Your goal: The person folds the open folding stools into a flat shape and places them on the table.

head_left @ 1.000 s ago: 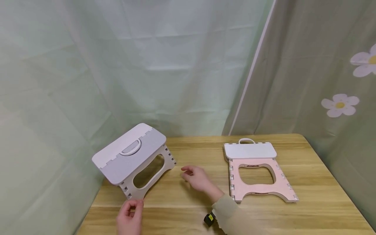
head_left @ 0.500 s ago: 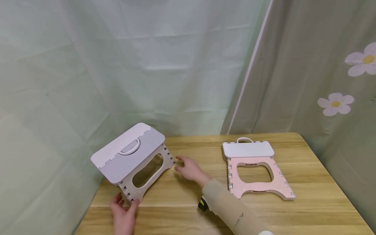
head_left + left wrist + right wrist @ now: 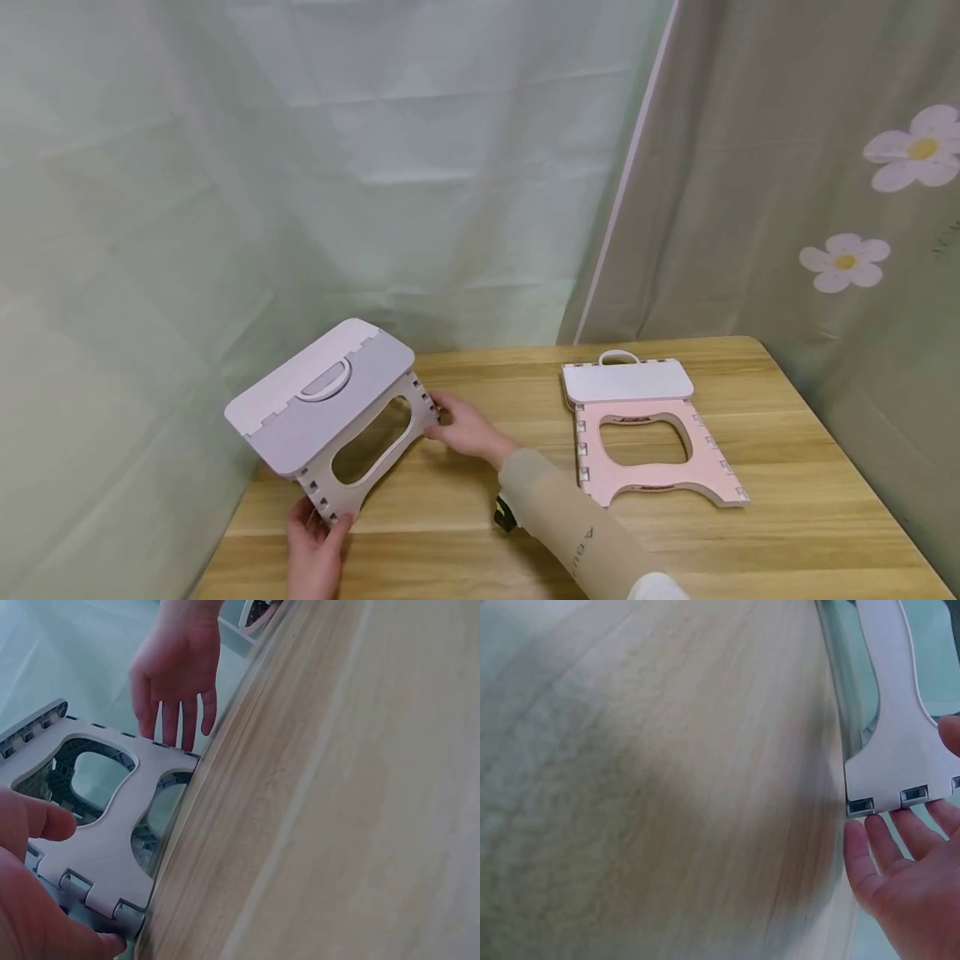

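At the left of the surface (image 3: 420, 567), the left hand (image 3: 313, 550) rests loosely spread, grasping nothing, at the near leg edge of a white-and-grey stool (image 3: 330, 417). The stool stands upright, its long axis running near-left to far-right. The right hand (image 3: 467, 429) touches the far leg edge with straightened fingers, thumb apart. Farther right, a pink stool (image 3: 652, 475) lies folded flat.

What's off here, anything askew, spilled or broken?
Nothing looks spilled or broken. Only the gray stool is a bit askew: it stands unfolded, angled to the back edge of the table, with the left hand and right hand at its legs. The pink stool lies apart, seemingly folded; nothing odd there.
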`<action>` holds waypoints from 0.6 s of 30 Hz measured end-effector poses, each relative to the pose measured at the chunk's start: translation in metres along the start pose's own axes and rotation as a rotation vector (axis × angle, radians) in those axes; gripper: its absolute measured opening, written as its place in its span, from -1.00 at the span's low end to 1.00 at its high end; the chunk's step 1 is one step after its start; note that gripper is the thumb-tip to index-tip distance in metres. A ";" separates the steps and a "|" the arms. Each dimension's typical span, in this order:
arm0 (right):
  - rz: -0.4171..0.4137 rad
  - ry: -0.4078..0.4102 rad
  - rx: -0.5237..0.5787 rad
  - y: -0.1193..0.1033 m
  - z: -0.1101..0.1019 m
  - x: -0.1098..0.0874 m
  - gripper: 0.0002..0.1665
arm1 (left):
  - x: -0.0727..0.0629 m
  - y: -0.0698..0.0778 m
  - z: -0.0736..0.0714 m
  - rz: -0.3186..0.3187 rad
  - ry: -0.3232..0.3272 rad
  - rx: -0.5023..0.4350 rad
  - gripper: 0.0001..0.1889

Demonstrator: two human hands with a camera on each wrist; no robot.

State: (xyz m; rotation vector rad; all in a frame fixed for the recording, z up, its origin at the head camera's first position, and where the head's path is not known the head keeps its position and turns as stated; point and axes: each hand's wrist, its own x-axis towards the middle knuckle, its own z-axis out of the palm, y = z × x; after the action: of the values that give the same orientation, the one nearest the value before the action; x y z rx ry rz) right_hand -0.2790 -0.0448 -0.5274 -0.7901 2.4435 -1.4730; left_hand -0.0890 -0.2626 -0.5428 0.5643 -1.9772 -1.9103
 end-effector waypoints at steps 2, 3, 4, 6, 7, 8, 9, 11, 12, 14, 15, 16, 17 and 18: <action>-0.001 -0.006 0.007 0.001 0.000 0.000 -0.21 | -0.001 0.000 0.000 0.012 -0.010 -0.015 -0.11; -0.001 -0.006 0.012 0.001 -0.001 -0.001 -0.21 | -0.001 0.000 0.000 0.019 -0.018 -0.024 -0.10; 0.001 -0.003 0.013 0.003 0.000 -0.002 -0.22 | -0.002 0.000 -0.001 0.024 -0.025 -0.027 -0.10; 0.005 0.001 0.014 0.005 0.000 -0.005 -0.23 | -0.003 -0.001 -0.001 0.026 -0.035 -0.032 -0.09; 0.008 0.000 0.010 0.006 0.001 -0.006 -0.23 | -0.003 -0.001 -0.001 0.024 -0.037 -0.030 -0.09; 0.007 0.000 0.009 0.006 0.001 -0.007 -0.23 | -0.003 -0.001 -0.002 0.024 -0.043 -0.030 -0.09; 0.007 -0.002 0.004 0.007 0.000 -0.008 -0.23 | -0.003 -0.001 -0.003 0.023 -0.045 -0.025 -0.10; 0.013 -0.009 -0.004 0.007 0.000 -0.010 -0.22 | -0.001 -0.001 -0.005 0.019 -0.051 -0.017 -0.09; 0.021 -0.010 -0.007 0.006 -0.001 -0.012 -0.22 | 0.000 -0.001 -0.005 0.021 -0.054 -0.012 -0.10; 0.041 -0.010 -0.007 0.005 -0.002 -0.015 -0.22 | 0.002 0.000 -0.006 0.011 -0.057 0.006 -0.10; 0.053 -0.007 -0.007 0.004 -0.003 -0.018 -0.22 | 0.003 0.000 -0.006 0.008 -0.059 0.016 -0.10; 0.064 -0.005 0.003 0.004 -0.004 -0.020 -0.23 | 0.004 0.000 -0.006 0.006 -0.060 0.023 -0.11; 0.076 -0.004 0.008 0.003 -0.004 -0.022 -0.22 | 0.005 0.001 -0.006 0.004 -0.062 0.031 -0.12; 0.088 -0.002 0.018 0.003 -0.004 -0.025 -0.22 | 0.005 0.001 -0.005 -0.005 -0.063 0.043 -0.12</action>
State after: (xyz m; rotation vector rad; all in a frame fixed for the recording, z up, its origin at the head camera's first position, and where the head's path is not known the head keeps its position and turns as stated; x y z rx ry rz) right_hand -0.2610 -0.0277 -0.5309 -0.6705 2.4272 -1.4594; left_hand -0.0912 -0.2699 -0.5416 0.5271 -2.0615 -1.9149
